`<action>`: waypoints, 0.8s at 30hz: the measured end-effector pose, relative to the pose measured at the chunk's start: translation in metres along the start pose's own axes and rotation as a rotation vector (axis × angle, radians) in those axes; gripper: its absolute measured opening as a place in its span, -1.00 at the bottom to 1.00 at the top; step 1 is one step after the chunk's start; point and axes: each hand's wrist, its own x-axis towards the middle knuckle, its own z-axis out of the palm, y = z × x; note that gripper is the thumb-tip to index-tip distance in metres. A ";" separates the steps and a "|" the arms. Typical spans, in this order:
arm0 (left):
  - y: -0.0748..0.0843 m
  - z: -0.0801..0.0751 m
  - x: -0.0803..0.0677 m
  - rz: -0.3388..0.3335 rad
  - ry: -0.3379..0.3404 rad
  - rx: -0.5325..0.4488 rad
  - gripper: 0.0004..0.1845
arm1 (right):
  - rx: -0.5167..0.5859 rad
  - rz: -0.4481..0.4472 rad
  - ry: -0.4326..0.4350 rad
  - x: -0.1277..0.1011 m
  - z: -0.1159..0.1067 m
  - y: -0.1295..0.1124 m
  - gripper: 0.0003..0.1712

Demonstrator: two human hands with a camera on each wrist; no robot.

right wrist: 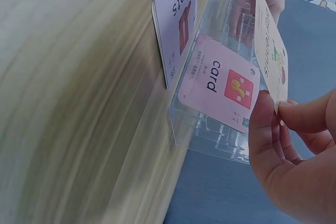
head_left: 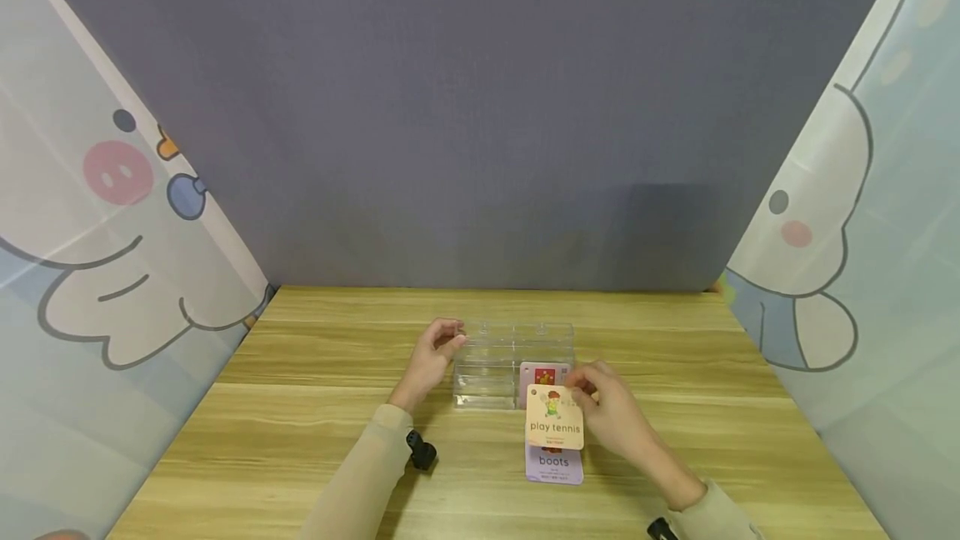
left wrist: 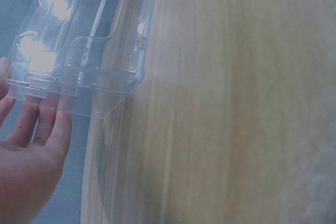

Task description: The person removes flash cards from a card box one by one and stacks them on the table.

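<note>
- Clear plastic makes up the organizer [head_left: 513, 361], a low box with several slots that stands on the wooden desk [head_left: 300, 423], near its middle.
- Left hand [head_left: 433, 354] rests against the organizer's left end with its fingers straight and relaxed; the left wrist view shows those fingers [left wrist: 50, 124] lying under the clear wall, holding nothing else.
- Right hand [head_left: 609, 408] pinches the yellow "play tennis" card [head_left: 555, 417] by its right edge between thumb and fingers, just in front of the organizer and lifted off the desk.
- Pink "card" card [right wrist: 220, 85] sits leaning in a front slot on the organizer's right side.
- Purple "boots" card [head_left: 554, 465] lies flat on the desk in front of the organizer, partly covered in the head view by the yellow card.
</note>
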 end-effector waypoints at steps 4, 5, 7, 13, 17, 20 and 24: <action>-0.022 0.000 0.009 -0.012 0.016 -0.013 -0.66 | -0.009 0.010 -0.015 0.000 0.000 0.001 -0.74; -0.028 0.001 0.011 -0.016 0.020 -0.013 -0.65 | -0.013 0.011 -0.018 -0.001 0.000 0.002 -0.75; -0.033 0.001 0.012 -0.020 0.025 -0.018 -0.63 | -0.020 0.021 -0.026 -0.001 0.000 0.002 -0.75; -0.030 0.002 0.011 -0.033 0.022 -0.006 -0.67 | -0.024 0.060 -0.056 -0.002 0.003 0.004 -0.74; -0.013 0.000 0.005 -0.029 -0.004 0.010 -0.70 | -0.015 0.079 -0.077 -0.003 0.004 0.006 -0.74; 0.001 -0.001 0.001 -0.024 -0.022 0.009 -0.71 | -0.014 0.084 -0.088 -0.003 0.005 0.007 -0.74; 0.007 -0.001 -0.002 -0.025 -0.020 0.000 -0.71 | -0.018 0.087 -0.109 -0.005 0.005 0.008 -0.74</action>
